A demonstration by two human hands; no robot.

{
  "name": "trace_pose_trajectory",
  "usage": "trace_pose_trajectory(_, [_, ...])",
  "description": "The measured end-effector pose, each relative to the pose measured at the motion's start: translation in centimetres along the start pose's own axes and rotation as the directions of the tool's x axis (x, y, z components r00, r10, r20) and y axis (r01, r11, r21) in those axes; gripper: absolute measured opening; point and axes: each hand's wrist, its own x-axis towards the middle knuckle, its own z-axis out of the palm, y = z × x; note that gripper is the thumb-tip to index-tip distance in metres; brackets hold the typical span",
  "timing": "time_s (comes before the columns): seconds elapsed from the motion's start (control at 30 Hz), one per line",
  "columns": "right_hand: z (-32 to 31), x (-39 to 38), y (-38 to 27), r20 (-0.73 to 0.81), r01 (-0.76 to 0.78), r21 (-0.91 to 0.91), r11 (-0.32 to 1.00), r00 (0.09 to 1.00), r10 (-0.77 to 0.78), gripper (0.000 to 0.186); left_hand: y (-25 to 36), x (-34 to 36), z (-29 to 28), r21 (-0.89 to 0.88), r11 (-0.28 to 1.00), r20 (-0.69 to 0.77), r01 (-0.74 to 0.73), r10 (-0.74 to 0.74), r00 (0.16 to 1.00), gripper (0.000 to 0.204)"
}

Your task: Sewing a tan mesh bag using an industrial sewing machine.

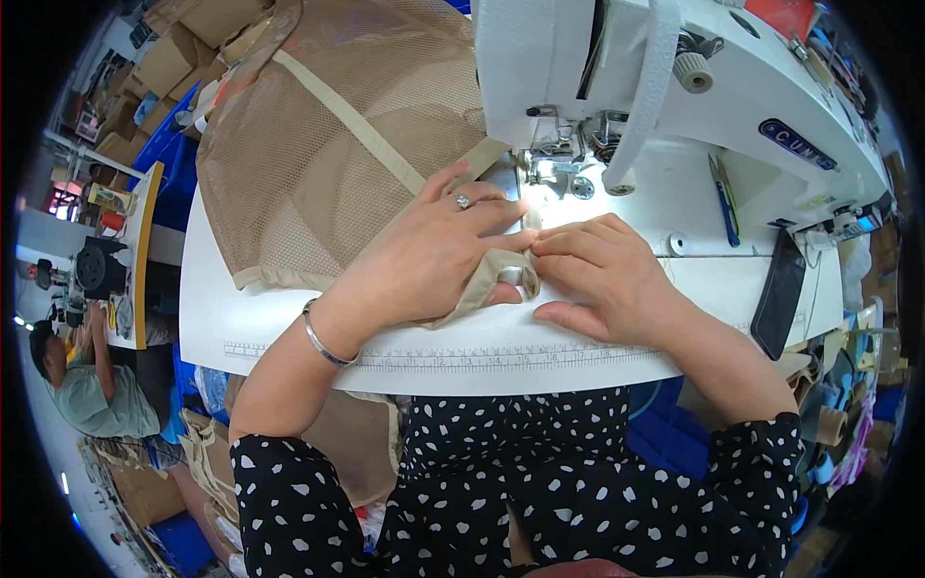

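Observation:
Brown mesh fabric [342, 101] with beige bands lies left of a white sewing machine [525, 48]. My left hand [429, 255], wearing a ring and bracelet, grips a beige binding strip [453, 308], its fingertips close to the lit presser foot [544, 173]; its thumb is partly under the folded strip. My right hand [607, 279] touches the strip with its fingertips just below the foot, thumb apart on the white tabletop [674, 361]. A printed ruler runs along the front edge.
Scissors [727, 202], a bobbin [677, 241] and a black phone [778, 294] lie at the right. A co-worker [101, 395] sits at another machine table [145, 231] on the left, near cardboard boxes [164, 58] and blue bins [169, 202]. More materials [833, 429] are piled at right.

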Motion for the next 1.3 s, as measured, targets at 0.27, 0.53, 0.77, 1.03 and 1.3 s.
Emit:
trace_pose_trajectory(0.27, [0.10,-0.02,-0.02,-0.005,-0.005,0.002,1.000,1.000,0.005,0.036,-0.49,-0.26,0.18,0.123,0.991,0.029,-0.048,0.045,0.999,0.053])
trace_pose_trajectory(0.53, [0.34,-0.18,0.17,-0.003,-0.035,0.038,0.999,0.999,0.035,0.030,-0.15,-0.21,0.12,0.070,0.997,0.004,-0.031,0.031,1.000,0.054])
trace_pose_trajectory(0.77, [0.26,-0.10,0.17,0.001,-0.054,0.050,0.997,0.999,0.054,0.029,-0.24,-0.16,0.39,0.070,0.997,-0.010,-0.018,0.018,1.000,0.055])
trace_pose_trajectory(1.03, [0.21,-0.05,0.15,0.010,-0.068,0.028,0.997,0.998,0.068,0.034,-0.36,-0.17,0.23,0.054,0.998,-0.007,0.019,-0.018,1.000,0.052])
trace_pose_trajectory(1.3, [0.29,0.09,0.17,0.006,-0.091,0.010,0.996,0.996,0.091,0.035,-0.38,-0.06,0.07,0.050,0.997,0.030,0.054,-0.056,0.998,0.051])
